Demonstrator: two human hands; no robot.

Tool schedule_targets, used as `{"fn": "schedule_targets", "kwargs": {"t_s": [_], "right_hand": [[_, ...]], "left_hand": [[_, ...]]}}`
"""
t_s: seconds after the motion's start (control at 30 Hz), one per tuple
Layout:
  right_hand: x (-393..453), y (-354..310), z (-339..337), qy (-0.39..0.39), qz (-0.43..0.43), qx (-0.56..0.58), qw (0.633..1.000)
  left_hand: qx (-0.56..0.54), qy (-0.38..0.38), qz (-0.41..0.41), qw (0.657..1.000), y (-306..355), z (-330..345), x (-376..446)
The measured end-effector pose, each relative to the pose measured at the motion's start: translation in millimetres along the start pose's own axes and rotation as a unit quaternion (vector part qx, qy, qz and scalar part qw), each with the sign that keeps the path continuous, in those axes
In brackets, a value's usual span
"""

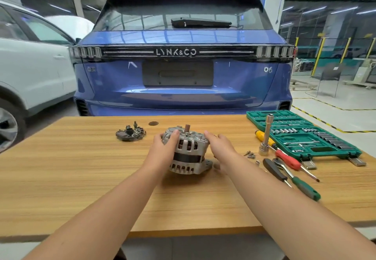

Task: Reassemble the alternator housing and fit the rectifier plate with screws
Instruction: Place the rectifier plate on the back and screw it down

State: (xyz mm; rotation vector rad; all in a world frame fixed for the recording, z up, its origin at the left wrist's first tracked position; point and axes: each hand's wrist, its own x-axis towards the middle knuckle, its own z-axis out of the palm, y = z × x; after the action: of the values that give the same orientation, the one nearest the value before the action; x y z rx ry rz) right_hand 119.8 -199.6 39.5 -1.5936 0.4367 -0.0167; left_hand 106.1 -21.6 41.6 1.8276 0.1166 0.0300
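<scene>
The silver alternator (188,154) stands upright in the middle of the wooden table (81,178), shaft end up, both housing halves together around a dark band. My left hand (165,148) grips its upper left side, thumb on the top rim. My right hand (220,148) rests against its right side with fingers fairly straight. The dark rectifier plate (131,133) lies apart on the table, to the back left. A few loose screws (249,154) lie to the right of the alternator.
An open green socket case (301,135) sits at the right. In front of it lie a socket on an extension (265,137) and yellow, red, black and green-handled screwdrivers (289,162). A blue car (183,56) stands behind the table, a white car at left.
</scene>
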Motion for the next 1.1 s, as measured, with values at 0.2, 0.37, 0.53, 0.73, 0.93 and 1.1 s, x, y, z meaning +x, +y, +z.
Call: {"fn": "schedule_targets", "kwargs": {"t_s": [0.2, 0.37, 0.53, 0.73, 0.93, 1.1], "right_hand": [[6.5, 2.8, -4.1, -0.029, -0.027, -0.02, 0.999], [4.4, 8.7, -15.8, 0.033, -0.152, -0.113, 0.981], [-14.6, 24.8, -30.2, 0.091, -0.237, -0.211, 0.944], [-48.8, 25.6, -32.3, 0.067, -0.312, -0.292, 0.902], [-31.3, -19.7, -23.7, 0.084, -0.294, -0.225, 0.925], [-12.9, -22.9, -12.9, -0.053, -0.24, -0.386, 0.889]], "left_hand": [[-0.079, 0.009, 0.008, 0.997, -9.6, 6.4, 9.8], [-0.09, -0.018, 0.021, 0.996, -9.8, 1.2, 13.0], [-0.086, -0.02, -0.004, 0.996, -2.0, -6.6, 21.1], [-0.097, -0.008, -0.094, 0.991, 8.8, -8.7, 19.1], [-0.127, 0.076, -0.037, 0.988, 10.1, -1.3, -14.4], [-0.104, 0.052, -0.031, 0.993, 0.0, 16.2, -29.6]]}}
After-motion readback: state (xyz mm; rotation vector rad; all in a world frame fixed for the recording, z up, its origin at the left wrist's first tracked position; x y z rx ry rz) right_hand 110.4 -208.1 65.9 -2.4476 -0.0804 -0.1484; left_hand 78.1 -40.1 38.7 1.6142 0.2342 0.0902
